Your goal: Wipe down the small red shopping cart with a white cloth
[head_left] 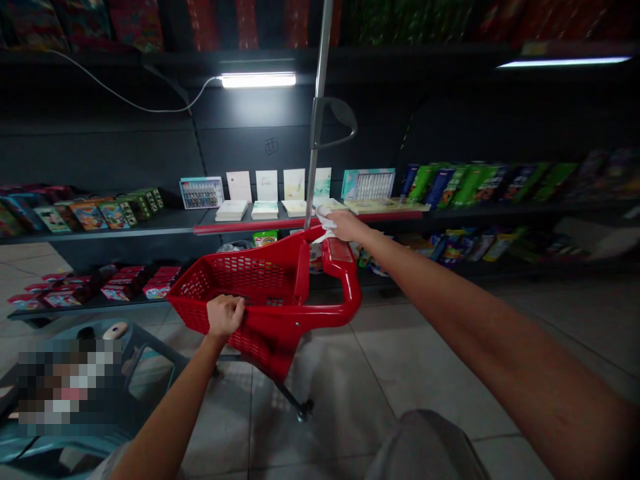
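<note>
Dark shelves fill the background of the head view, lit by a white tube lamp and stocked with boxes, packets and white booklets. Pale tiled floor runs below them, and a blue-grey chair stands at the lower left. Between the person and the shelves, on the floor, is the cart: glossy, bright red plastic, its basket walls pierced with rows of slots, a smooth rounded handle curving out at the right, a dark leg and caster beneath. A thin grey pole with a looped bracket rises at its far side. The left hand is closed over the basket's near rim. The right hand grips a crumpled white cloth at the handle's far end, beside the pole.
</note>
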Available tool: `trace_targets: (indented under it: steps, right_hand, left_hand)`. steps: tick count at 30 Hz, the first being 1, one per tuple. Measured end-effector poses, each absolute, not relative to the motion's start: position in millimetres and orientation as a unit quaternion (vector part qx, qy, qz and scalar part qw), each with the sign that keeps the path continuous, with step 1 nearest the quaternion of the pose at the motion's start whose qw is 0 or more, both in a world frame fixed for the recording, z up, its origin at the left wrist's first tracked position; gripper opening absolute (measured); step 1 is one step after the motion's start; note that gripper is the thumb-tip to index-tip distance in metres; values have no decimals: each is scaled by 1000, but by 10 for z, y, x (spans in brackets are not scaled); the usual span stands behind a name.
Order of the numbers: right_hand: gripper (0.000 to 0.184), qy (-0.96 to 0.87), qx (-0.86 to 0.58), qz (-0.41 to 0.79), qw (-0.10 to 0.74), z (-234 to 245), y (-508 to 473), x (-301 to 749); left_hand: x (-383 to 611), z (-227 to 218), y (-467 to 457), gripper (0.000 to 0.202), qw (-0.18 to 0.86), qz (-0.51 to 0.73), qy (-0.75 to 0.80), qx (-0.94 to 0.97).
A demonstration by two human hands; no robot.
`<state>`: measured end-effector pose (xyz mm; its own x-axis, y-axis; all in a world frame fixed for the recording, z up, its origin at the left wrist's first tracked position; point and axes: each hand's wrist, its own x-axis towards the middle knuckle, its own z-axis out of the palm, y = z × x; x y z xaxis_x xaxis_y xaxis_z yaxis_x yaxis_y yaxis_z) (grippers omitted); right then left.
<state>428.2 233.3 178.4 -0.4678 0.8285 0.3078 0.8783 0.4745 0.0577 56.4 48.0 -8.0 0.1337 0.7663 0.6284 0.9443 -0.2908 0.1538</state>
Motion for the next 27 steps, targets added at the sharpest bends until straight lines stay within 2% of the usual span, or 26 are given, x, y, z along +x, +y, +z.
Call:
trace_targets:
  steps: [7,18,22,27]
  right_hand:
    - [40,-823,-525,-33,216,1612,1842,4502]
    - [42,-886,-320,30,336,1471,198,4518]
    - [42,-899,-298,27,320,1510,-99,4393]
    - [41,-921,-289,-56,255,1516,-267,3980]
  left_hand:
    - [551,-125,581,47,188,-325,-597,-709]
    - [494,-82,616,49,165,-330,-594,-715]
    - [456,-88,610,50,149,-321,-603,-715]
    - [430,-85,606,49,131,-324,-601,-719]
